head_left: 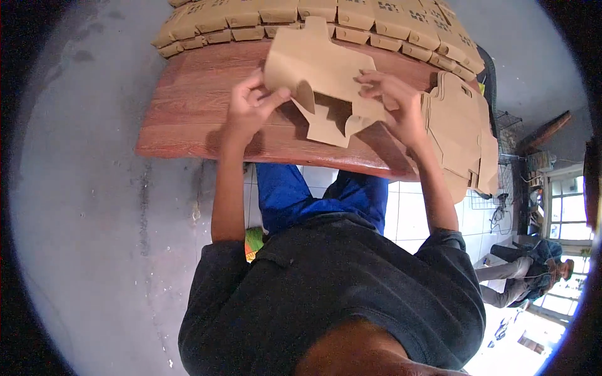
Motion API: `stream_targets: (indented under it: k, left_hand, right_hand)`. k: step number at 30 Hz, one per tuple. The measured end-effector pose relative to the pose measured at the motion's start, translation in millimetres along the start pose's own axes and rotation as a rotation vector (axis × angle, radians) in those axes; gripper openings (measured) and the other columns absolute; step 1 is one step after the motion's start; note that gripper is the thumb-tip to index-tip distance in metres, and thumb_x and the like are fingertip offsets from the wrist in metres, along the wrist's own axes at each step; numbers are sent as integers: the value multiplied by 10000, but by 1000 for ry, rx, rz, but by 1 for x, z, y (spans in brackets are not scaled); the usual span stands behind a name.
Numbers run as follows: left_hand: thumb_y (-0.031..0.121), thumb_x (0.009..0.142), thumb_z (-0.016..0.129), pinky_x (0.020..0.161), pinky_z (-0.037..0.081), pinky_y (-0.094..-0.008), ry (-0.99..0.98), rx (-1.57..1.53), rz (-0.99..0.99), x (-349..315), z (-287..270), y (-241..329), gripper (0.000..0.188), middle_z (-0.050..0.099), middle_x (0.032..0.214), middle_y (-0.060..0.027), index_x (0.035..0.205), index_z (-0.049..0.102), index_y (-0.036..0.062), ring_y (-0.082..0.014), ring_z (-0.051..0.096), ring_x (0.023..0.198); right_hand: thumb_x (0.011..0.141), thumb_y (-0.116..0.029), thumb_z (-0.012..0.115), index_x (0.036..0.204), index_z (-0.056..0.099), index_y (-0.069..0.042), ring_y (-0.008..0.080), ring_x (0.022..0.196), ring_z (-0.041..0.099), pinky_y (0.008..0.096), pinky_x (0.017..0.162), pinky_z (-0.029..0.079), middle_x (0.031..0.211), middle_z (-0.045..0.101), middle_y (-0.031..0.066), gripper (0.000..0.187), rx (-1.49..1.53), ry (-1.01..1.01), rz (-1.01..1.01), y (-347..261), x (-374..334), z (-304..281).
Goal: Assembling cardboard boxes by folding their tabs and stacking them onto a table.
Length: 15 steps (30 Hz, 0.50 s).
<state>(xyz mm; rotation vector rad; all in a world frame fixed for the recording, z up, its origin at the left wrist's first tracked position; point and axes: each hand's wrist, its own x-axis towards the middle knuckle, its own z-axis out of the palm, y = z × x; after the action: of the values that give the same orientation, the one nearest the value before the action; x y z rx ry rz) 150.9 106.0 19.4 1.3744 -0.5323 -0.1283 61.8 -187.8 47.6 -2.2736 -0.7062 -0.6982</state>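
Observation:
A partly folded brown cardboard box (313, 62) is held up over the near part of the wooden table, its flaps bent at several angles and a dark gap showing inside. My left hand (249, 105) grips its left side, thumb on the near edge and fingers curled around the panel. At the box's right side, my right hand (396, 103) pinches a side flap with bent fingers; the fingertips are partly hidden by the cardboard. A stack of flat cardboard blanks (458, 125) lies just right of my right hand, at the table's right end.
Rows of folded cardboard boxes (276, 11) line the far edge of the reddish wooden table (188, 100). Wire racks (508, 125) stand beyond the right end. A person (533, 266) sits near bright windows at the far right. A grey wall borders the left.

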Motion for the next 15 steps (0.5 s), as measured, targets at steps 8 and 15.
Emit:
stream_targets:
  k: [8, 15]
  left_hand:
    - [123, 909, 736, 830, 540, -278, 177, 355, 411, -12, 29, 131, 211, 641, 1144, -91, 1035, 689, -40, -144, 637, 1022]
    - [151, 891, 727, 1020, 476, -385, 109, 100, 486, 28, 48, 112, 593, 540, 1394, -138, 1395, 432, 45, -250, 584, 1196]
  right_hand:
    - [889, 61, 631, 1148, 607, 37, 193, 937, 714, 308, 767, 587, 1031, 696, 122, 261, 191, 54, 216, -74, 34, -65]
    - [939, -125, 728, 1313, 544, 13, 194, 958, 706, 320, 780, 597, 1089, 682, 138, 440, 323, 171, 420, -33, 46, -56]
